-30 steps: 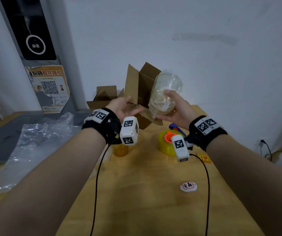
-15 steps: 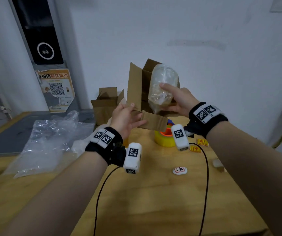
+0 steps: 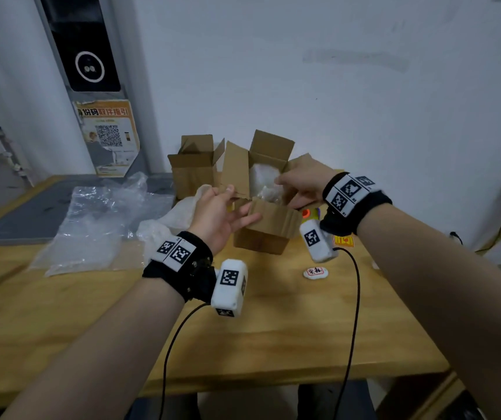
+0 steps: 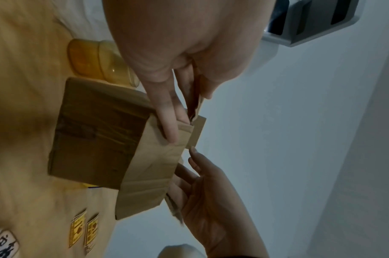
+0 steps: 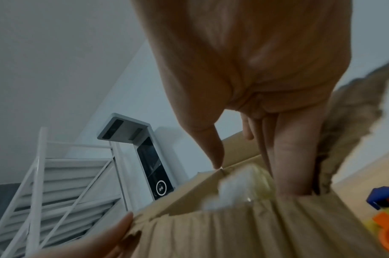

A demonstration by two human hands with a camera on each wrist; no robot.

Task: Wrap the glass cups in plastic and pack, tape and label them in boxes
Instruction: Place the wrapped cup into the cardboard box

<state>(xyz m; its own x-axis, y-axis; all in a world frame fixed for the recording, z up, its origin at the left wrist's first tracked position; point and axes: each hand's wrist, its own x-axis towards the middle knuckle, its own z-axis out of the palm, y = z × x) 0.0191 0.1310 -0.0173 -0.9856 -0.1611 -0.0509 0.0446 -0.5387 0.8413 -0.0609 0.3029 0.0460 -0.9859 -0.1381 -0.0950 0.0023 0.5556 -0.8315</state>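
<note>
An open cardboard box [image 3: 260, 237] stands on the wooden table [image 3: 273, 328] with its flaps up. The plastic-wrapped glass cup [image 3: 266, 184] sits inside it, also seen in the right wrist view as a wrapped cup [image 5: 240, 186]. My right hand [image 3: 299, 184] reaches into the box from the right, its straight fingers [image 5: 295, 165] down beside the cup and its thumb on the box edge. My left hand [image 3: 223, 212] is at the box's left side and pinches a box flap [image 4: 195, 108] between thumb and fingers. An unwrapped amber glass cup [image 4: 96, 61] lies behind the box.
A second open box [image 3: 196, 168] stands behind on the left. Clear plastic sheets [image 3: 91, 222] lie left of the boxes. A yellow and orange tape dispenser [image 3: 310, 213], yellow label stickers [image 3: 343, 240] and a small white tag [image 3: 316, 272] lie to the right.
My right hand has brought the wrapped cup down from the air into the box. The box, held tilted before, now stands on the table with my left hand on its flap.
</note>
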